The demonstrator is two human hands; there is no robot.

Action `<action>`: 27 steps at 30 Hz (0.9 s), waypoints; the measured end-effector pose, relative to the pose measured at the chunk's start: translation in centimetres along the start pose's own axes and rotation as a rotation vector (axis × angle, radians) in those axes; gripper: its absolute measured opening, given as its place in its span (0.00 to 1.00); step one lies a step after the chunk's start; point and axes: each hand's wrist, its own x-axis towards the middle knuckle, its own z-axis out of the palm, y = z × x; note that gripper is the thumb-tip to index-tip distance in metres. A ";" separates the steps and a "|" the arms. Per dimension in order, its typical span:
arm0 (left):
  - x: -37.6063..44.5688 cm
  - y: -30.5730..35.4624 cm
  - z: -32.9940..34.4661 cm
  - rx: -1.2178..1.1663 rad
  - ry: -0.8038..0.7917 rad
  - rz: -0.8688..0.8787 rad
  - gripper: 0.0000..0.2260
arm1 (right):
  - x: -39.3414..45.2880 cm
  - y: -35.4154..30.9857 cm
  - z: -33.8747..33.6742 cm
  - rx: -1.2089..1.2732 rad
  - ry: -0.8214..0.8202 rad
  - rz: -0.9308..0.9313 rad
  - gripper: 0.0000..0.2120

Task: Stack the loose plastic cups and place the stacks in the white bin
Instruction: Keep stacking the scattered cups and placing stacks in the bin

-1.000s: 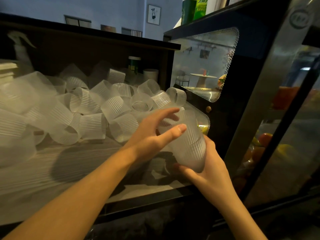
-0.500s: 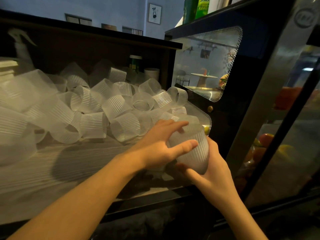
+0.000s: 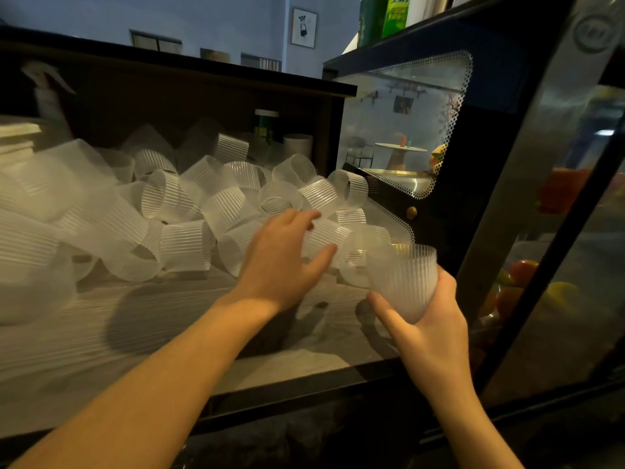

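A: Change noted. Half a second ago the left hand (image 3: 280, 262) was pressing down on the cup stack (image 3: 402, 282) held in the right hand (image 3: 429, 319). Now the left hand is off it and reaches forward into the pile of loose cups (image 3: 189, 214), fingers (image 3: 304, 218) spread and relaxed, gripping nothing yet.

B: And the right hand?

A: Its fingers are curled round the base of the stack, holding it upright with the mouth up, low at the right end of the shelf opening. The stack looks seated, judging from its single clean rim. I cannot count how many cups are nested in it.

B: Meaning for the task?

A: One nesting step looks finished and the next pick is under way. The nearest candidate is a cup on its side (image 3: 324, 242) just under the left fingertips. Progress is early, I judge: dozens of cups lie loose on the shelf (image 3: 169, 333).

B: The white bin?

A: Not identifiable in view. A large pale container edge shows at far left, blurred; I cannot tell whether that is it.

B: Surroundings, obstacles?

A: A spray bottle (image 3: 47, 93) stands at back left and a green-labelled jar (image 3: 265, 126) at the back behind the pile. A glass display case (image 3: 406, 130) with fruit (image 3: 521, 270) inside stands close on the right. The cups lie tangled and overlapping, so pulling one may roll its neighbours. The shelf top above limits lift height.
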 end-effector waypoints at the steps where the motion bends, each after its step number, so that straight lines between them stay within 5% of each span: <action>1: 0.2 -0.7 -0.4 0.087 0.059 0.024 0.24 | 0.0 0.0 0.0 -0.015 0.000 -0.001 0.42; 3: 0.6 -1.8 -1.5 0.251 0.083 0.007 0.26 | -0.1 -0.1 0.1 -0.032 -0.005 -0.003 0.42; 8: 0.8 -3.6 -3.3 0.632 -0.328 -0.164 0.33 | -0.1 0.0 0.1 -0.052 -0.022 -0.008 0.40; 13: 0.5 -2.5 -3.0 0.708 -0.008 -0.124 0.25 | -0.2 -0.2 0.0 -0.061 -0.029 -0.010 0.42; 18: 0.0 -3.8 -2.4 0.736 -0.127 -0.235 0.26 | -0.3 -0.4 -0.1 -0.077 -0.043 -0.007 0.45; 27: 0.2 -3.9 -3.0 0.701 -0.112 -0.211 0.24 | -0.3 -0.5 -0.1 -0.118 -0.065 -0.016 0.41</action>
